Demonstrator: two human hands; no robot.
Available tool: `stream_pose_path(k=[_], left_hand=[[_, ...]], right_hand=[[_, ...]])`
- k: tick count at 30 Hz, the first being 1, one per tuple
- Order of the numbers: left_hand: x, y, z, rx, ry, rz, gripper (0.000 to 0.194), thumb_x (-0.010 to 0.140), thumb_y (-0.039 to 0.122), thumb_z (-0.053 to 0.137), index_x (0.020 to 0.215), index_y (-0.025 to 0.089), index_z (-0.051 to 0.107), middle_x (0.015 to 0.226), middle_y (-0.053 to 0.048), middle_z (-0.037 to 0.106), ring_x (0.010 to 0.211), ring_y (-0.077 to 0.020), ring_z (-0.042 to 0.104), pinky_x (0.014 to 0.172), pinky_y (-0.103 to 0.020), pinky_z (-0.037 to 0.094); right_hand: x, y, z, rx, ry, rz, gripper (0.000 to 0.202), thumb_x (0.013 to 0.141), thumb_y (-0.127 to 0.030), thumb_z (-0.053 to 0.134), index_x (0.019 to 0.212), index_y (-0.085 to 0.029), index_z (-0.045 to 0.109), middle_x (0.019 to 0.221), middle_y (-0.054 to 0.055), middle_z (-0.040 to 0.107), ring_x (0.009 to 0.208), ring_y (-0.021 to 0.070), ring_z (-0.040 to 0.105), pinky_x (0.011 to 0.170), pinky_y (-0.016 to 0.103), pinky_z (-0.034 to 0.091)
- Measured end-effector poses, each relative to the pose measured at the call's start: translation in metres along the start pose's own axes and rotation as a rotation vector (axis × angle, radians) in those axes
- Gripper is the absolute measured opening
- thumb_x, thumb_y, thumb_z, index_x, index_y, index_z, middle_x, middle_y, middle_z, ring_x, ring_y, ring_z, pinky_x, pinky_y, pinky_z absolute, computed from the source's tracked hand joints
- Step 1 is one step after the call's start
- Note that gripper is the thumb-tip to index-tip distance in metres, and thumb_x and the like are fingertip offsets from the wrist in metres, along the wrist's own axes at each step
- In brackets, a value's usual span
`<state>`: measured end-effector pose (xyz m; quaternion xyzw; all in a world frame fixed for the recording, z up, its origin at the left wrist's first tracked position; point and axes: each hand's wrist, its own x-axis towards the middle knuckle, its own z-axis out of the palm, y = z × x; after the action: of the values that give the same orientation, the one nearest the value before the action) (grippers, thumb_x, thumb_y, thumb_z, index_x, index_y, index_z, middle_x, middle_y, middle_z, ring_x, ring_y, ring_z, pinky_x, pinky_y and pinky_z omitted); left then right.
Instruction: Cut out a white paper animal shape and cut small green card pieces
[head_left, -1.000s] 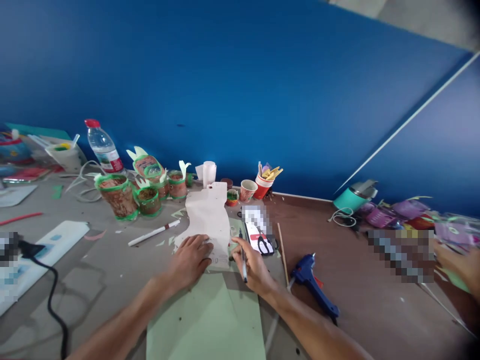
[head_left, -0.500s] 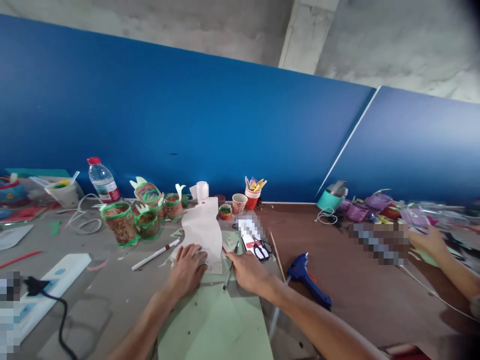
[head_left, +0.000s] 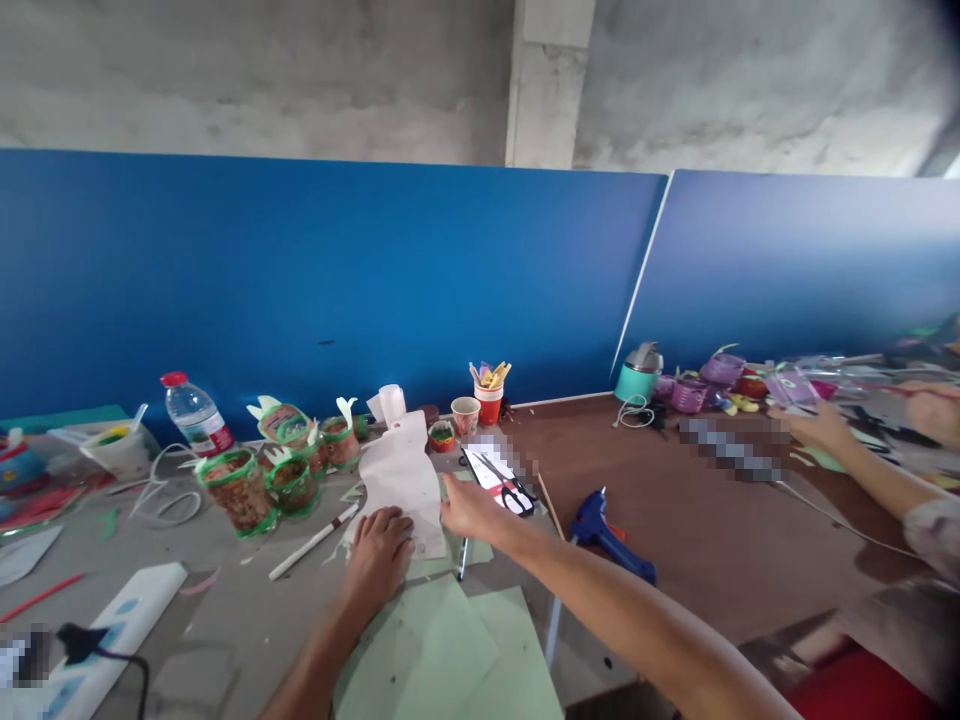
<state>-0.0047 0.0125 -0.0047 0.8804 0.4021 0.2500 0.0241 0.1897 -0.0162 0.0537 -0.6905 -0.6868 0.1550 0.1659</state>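
Since the paper sheet (head_left: 401, 480) is the thing being handled, I'll start there; it's thin, matte and off-white, with a wavy left side, a ragged lower-left corner and a bit of a curl. It lies left of the middle of the tabletop (head_left: 675, 560); its long axis runs from the near side toward the far edge by the smooth blue partition (head_left: 375, 270), the narrower end pointing away and the squarer end nearer the person.

The left hand (head_left: 381, 550) lies palm down on the sheet's lower-left part, fingers slightly spread and bent, pressing without gripping; the right hand (head_left: 469, 505) is at the right side, fingers curled with the tips by the paper's edge; can't tell how far open they are or whether they pinch it. A slim pen (head_left: 463, 560) sticks out just below that hand; can't tell if it's held.

Flat pale green sheets (head_left: 427, 650) overlap toward the near edge; the black-handled scissors (head_left: 514, 495) lie on a white-faced rectangle to the right, with a blue plastic glue gun (head_left: 609, 538) farther right; rough brown pots with green rims (head_left: 238, 490) stand to the left, behind a white marker (head_left: 313, 541).
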Motion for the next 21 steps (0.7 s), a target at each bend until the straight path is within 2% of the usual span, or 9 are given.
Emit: stream_pose_path(k=[5, 10, 13, 15, 17, 19, 21], left_hand=[[0.000, -0.004, -0.001, -0.015, -0.014, 0.030, 0.026, 0.082, 0.022, 0.050, 0.102, 0.017, 0.066, 0.112, -0.013, 0.063, 0.103, -0.0271, 0.057, 0.093, -0.048, 0.042], [0.001, -0.005, -0.002, -0.067, -0.015, 0.048, 0.026, 0.083, 0.022, 0.049, 0.102, 0.017, 0.065, 0.111, -0.014, 0.062, 0.103, -0.0272, 0.057, 0.091, -0.048, 0.044], [0.004, -0.005, -0.003, -0.133, 0.048, 0.047, 0.024, 0.085, 0.024, 0.046, 0.099, 0.017, 0.064, 0.109, -0.014, 0.062, 0.104, -0.0267, 0.057, 0.091, -0.047, 0.045], [0.006, -0.005, -0.005, -0.189, 0.142, 0.031, 0.023, 0.087, 0.026, 0.044, 0.100, 0.019, 0.062, 0.109, -0.013, 0.061, 0.106, -0.0262, 0.056, 0.093, -0.047, 0.044], [0.008, -0.005, -0.009, -0.238, 0.258, -0.029, 0.024, 0.088, 0.029, 0.043, 0.104, 0.019, 0.058, 0.112, -0.013, 0.058, 0.110, -0.0269, 0.053, 0.096, -0.049, 0.042], [0.008, -0.006, -0.015, -0.294, 0.370, -0.137, 0.030, 0.088, 0.034, 0.044, 0.113, 0.019, 0.052, 0.117, -0.014, 0.054, 0.116, -0.0286, 0.048, 0.099, -0.052, 0.038], [0.009, -0.006, -0.021, -0.414, 0.468, -0.259, 0.038, 0.088, 0.040, 0.044, 0.120, 0.020, 0.045, 0.124, -0.015, 0.049, 0.122, -0.0288, 0.044, 0.102, -0.052, 0.035]], right_hand=[[0.026, -0.011, 0.014, 0.248, 0.049, 0.159, 0.049, 0.076, -0.016, 0.066, 0.122, -0.007, 0.050, 0.104, 0.018, 0.066, 0.098, 0.0325, 0.062, 0.080, 0.038, 0.047], [0.036, -0.014, 0.020, 0.517, 0.072, 0.299, 0.032, 0.089, -0.032, 0.058, 0.117, -0.016, 0.055, 0.116, 0.007, 0.058, 0.100, 0.0234, 0.059, 0.082, 0.040, 0.051], [0.037, -0.013, 0.017, 0.668, 0.041, 0.320, 0.032, 0.091, -0.033, 0.056, 0.118, -0.016, 0.055, 0.120, 0.007, 0.056, 0.102, 0.0231, 0.059, 0.083, 0.041, 0.051], [0.035, -0.011, 0.012, 0.775, 0.042, 0.298, 0.027, 0.088, -0.030, 0.059, 0.109, -0.013, 0.060, 0.108, 0.006, 0.061, 0.091, 0.0211, 0.061, 0.075, 0.036, 0.053], [0.033, -0.010, 0.005, 0.892, 0.068, 0.250, 0.015, 0.083, -0.021, 0.062, 0.092, -0.010, 0.063, 0.080, 0.002, 0.063, 0.066, 0.0148, 0.059, 0.057, 0.026, 0.048], [0.029, -0.007, -0.006, 1.019, 0.096, 0.185, 0.003, 0.077, -0.014, 0.059, 0.079, -0.012, 0.060, 0.057, -0.005, 0.052, 0.046, 0.0075, 0.045, 0.045, 0.020, 0.034], [0.025, -0.004, -0.018, 1.141, 0.124, 0.105, 0.002, 0.074, -0.013, 0.056, 0.076, -0.014, 0.057, 0.054, -0.008, 0.045, 0.042, 0.0041, 0.035, 0.043, 0.018, 0.026]])
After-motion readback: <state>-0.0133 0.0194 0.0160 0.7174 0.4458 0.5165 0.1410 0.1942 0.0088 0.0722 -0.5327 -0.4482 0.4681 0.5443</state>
